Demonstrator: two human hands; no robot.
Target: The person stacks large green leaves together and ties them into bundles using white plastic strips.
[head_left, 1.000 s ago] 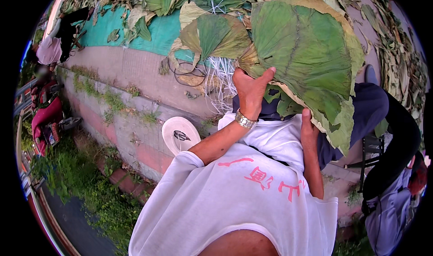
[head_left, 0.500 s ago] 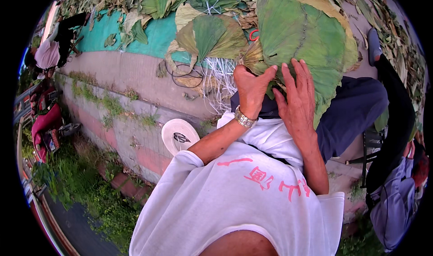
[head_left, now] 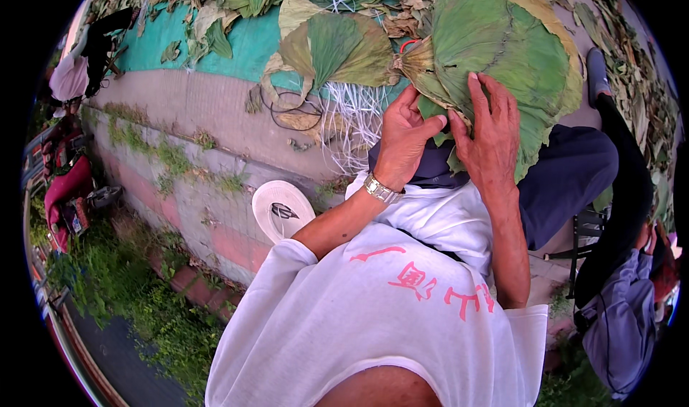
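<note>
— What do the hands do?

— The left hand (head_left: 403, 136) pinches the stem end of a big green leaf (head_left: 502, 44), fingers closed on it. The right hand (head_left: 486, 131) lies flat and spread on the same leaf, pressing it, not clenched.

— Where is the leaf?

— In the upper right of the frame, above the dark blue trousers (head_left: 567, 181) (the person sits). A silver wristwatch (head_left: 380, 189) is on the left wrist.

— And around?

— A second folded leaf (head_left: 337, 48) lies at upper centre on a teal sheet (head_left: 247, 44), near white strings (head_left: 352, 116). A white cap (head_left: 282, 209) is at centre left.
</note>
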